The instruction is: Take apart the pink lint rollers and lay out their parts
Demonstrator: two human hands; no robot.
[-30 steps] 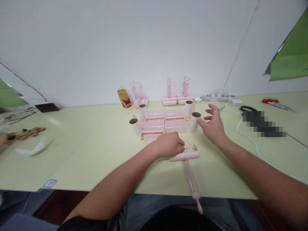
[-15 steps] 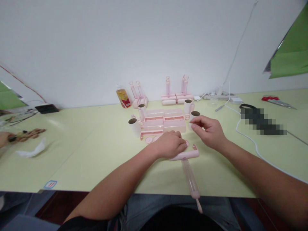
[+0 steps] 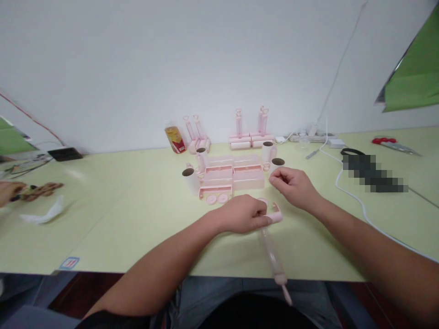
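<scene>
My left hand (image 3: 245, 212) is curled over the head of a pink lint roller (image 3: 275, 216), thumb along its edge. The roller's clear handle (image 3: 270, 253) points toward me past the table's front edge. Just right of it, my right hand (image 3: 293, 185) hovers with thumb and fingers pinched; whether anything small is between them is hidden. Behind its fingertips stands a white paper roll (image 3: 277, 164), partly covered. Left of my left hand lie two round pink discs (image 3: 217, 199) before an open pink frame (image 3: 215, 188).
Pink boxy cases (image 3: 248, 178) fill the middle, flanked by upright white rolls (image 3: 190, 181). Assembled lint rollers (image 3: 240, 141) and a yellow-red bottle (image 3: 175, 139) stand by the wall. A white cable (image 3: 360, 205) runs along the right. Another person's hand (image 3: 8, 193) is at far left.
My left hand has moved slightly right and toward me, its fingers curling round the roller head, uncovering the discs. My right hand's fingers have drawn closer together.
</scene>
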